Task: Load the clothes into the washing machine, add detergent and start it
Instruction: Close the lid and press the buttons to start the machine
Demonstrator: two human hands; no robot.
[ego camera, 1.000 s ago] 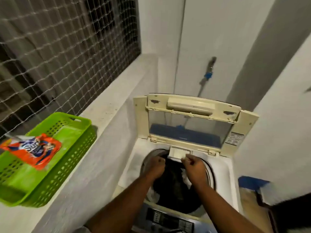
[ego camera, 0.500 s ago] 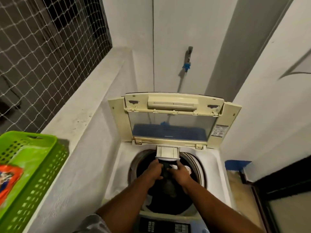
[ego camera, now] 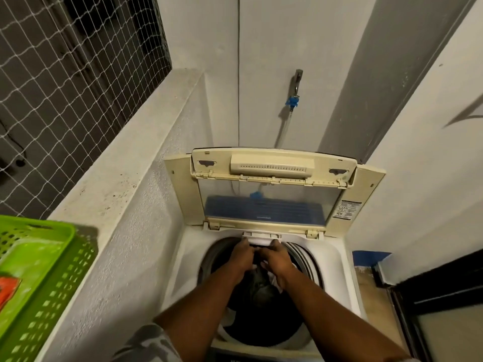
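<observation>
A top-loading washing machine (ego camera: pixel 337 259) is seen with its lid (ego camera: pixel 271 189) raised upright. Both hands are held over the drum at the small white drawer (ego camera: pixel 261 237) on the rear rim: the left hand (ego camera: pixel 241 257) and right hand (ego camera: pixel 278 259) touch its front edge. Dark clothes (ego camera: pixel 257 288) lie inside. A green basket (ego camera: pixel 39 278) sits on the ledge (ego camera: pixel 112 184).

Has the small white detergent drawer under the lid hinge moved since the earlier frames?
Yes. The detergent drawer, which stuck out over the drum earlier, now sits nearly flush with the washing machine's back rim, both hands at it.
</observation>
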